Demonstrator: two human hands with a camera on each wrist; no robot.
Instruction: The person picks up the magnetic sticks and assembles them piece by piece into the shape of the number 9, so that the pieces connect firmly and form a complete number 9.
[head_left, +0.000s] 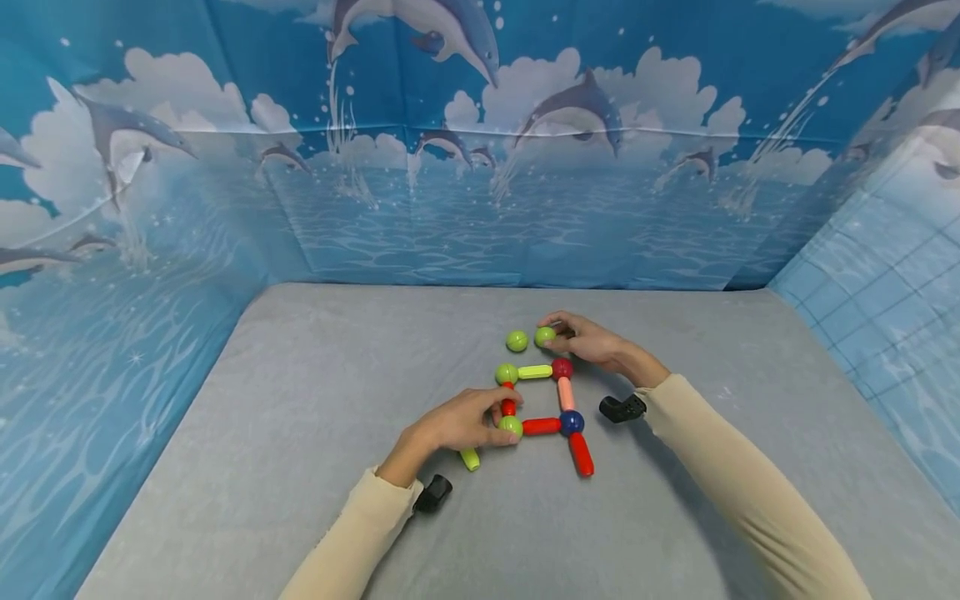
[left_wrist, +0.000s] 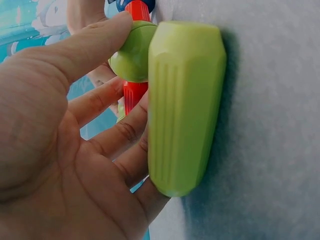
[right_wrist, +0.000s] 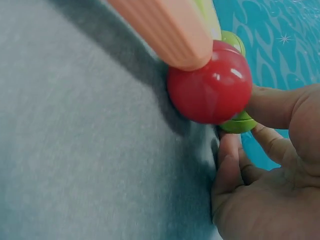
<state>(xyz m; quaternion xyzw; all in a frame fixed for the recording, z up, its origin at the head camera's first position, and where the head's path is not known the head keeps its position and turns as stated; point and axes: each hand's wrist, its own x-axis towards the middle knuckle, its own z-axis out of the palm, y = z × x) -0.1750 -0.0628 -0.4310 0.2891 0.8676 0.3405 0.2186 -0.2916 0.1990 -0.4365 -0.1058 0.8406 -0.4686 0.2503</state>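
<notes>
Balls and sticks of a toy building set form a square on the grey cloth. My left hand holds the green ball at its near left corner, thumb on the ball and a fingertip by the red stick. Under that hand lies a light green stick; whether it joins the ball I cannot tell. Beyond the square, my right hand pinches a loose green ball between thumb and fingers. In the right wrist view, the square's dark red ball partly hides that green ball.
Another loose green ball lies left of my right hand. A blue ball forms the near right corner, with a red stick pointing toward me. Behind the grey cloth hangs a dolphin-print curtain.
</notes>
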